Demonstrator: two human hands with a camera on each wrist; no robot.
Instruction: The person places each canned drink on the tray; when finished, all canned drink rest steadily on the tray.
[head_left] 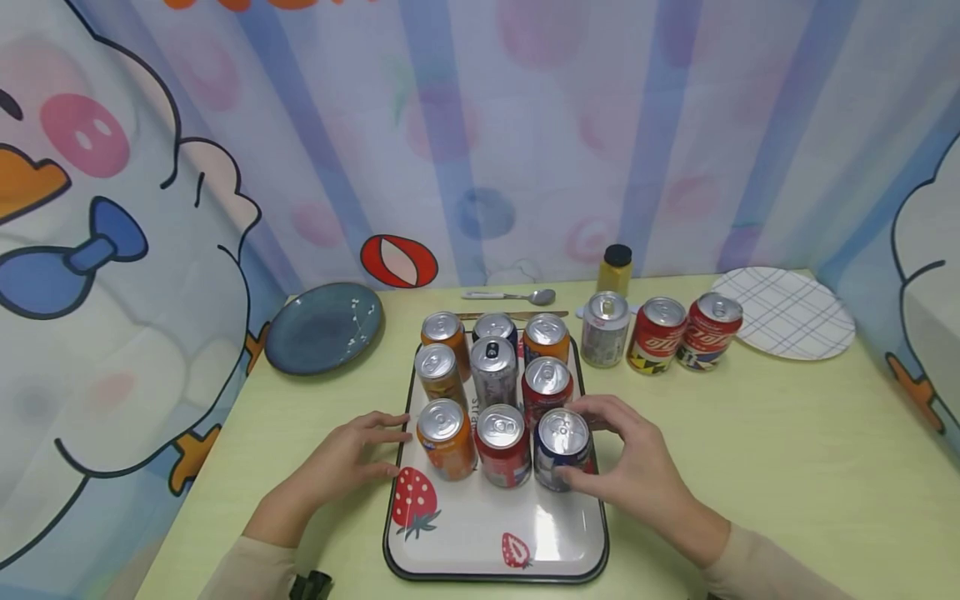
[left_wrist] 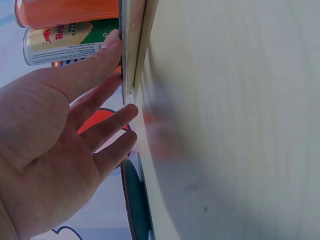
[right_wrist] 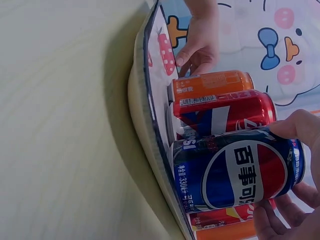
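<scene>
My right hand [head_left: 648, 479] grips a dark blue Pepsi can [head_left: 551, 462], thumb on the near side and fingers at the far side. The can stands at the front right of the cans on a white strawberry-print tray [head_left: 465, 546]. Right beside it is a red can [head_left: 502, 467], then an orange can [head_left: 450, 458]. Seen from the right wrist, the Pepsi can [right_wrist: 235, 172] has its base on the tray. My left hand [head_left: 348, 462] is at the tray's left edge with fingers extended; in the left wrist view its thumb touches the rim [left_wrist: 131, 50].
More cans fill the tray's back, including a silver can [head_left: 495, 375]. Right of it stand another silver can [head_left: 604, 333] and two red cans [head_left: 656, 342]. Behind are a spoon [head_left: 510, 296], a knife and a yellow bottle [head_left: 615, 275]. A blue plate [head_left: 322, 329] and checked plate [head_left: 787, 312] lie outward.
</scene>
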